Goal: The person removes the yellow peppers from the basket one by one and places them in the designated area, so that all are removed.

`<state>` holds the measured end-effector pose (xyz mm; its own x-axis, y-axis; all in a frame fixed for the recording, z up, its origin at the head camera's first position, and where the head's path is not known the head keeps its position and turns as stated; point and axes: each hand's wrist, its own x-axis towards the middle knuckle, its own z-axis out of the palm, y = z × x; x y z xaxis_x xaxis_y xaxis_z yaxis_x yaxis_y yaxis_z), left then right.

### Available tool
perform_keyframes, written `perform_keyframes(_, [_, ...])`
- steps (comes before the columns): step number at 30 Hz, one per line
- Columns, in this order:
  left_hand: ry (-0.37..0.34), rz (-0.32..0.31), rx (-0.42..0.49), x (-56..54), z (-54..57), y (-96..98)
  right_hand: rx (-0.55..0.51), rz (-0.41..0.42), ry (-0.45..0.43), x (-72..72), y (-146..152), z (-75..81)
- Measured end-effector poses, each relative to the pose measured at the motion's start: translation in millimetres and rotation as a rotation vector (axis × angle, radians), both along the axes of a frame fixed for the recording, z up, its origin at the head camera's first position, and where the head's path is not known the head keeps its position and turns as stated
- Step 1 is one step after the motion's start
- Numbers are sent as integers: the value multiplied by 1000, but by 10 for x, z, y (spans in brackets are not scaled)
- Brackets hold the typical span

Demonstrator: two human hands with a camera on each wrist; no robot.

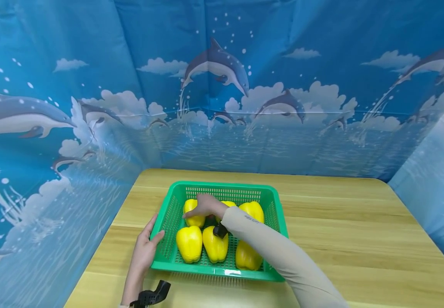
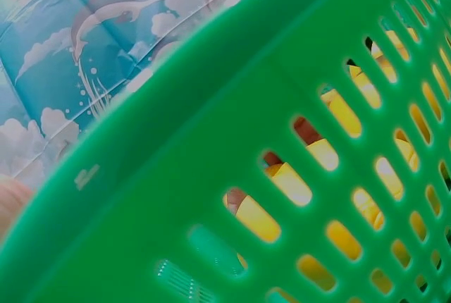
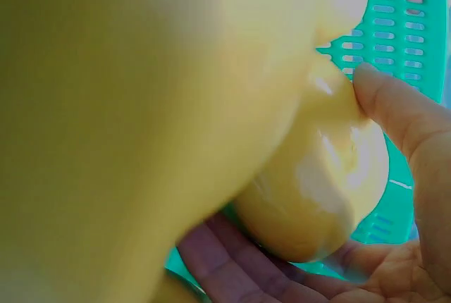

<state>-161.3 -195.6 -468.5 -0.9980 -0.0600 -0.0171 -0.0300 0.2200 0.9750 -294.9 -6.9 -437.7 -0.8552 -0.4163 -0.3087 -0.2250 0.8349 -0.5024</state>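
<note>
A green plastic basket (image 1: 164, 218) with slotted walls holds several yellow bell peppers. My right hand (image 1: 208, 205) reaches in from above and grips the yellow bell pepper at the back left (image 1: 196, 221). The right wrist view shows thumb and fingers on opposite sides of this pepper (image 3: 303, 204), while a nearer pepper (image 3: 141, 106) fills the left side. At the basket's left side, my left hand (image 1: 145, 246) holds the rim, thumb near the top edge and fingers along the outside. The left wrist view looks at the slotted basket wall (image 2: 268, 99) from outside, peppers showing through.
The basket stands on a wooden table (image 1: 345, 226), whose surface extends to its right. A blue dolphin-printed sheet (image 1: 222, 141) rises behind and at both sides. Two peppers (image 1: 189, 244) (image 1: 215, 246) lie at the front; another pepper (image 1: 248, 256) is partly under my right sleeve (image 1: 283, 252).
</note>
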Motion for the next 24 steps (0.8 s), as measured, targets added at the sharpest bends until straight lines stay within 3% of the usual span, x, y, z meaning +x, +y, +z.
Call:
perform_keyframes(16, [-2,3,-3,-2,18,11,-176,-15,-34,21,82,-4])
perform_keyframes(24, [-11,4,-2,7,23,21,-211,8,4,21,99,2])
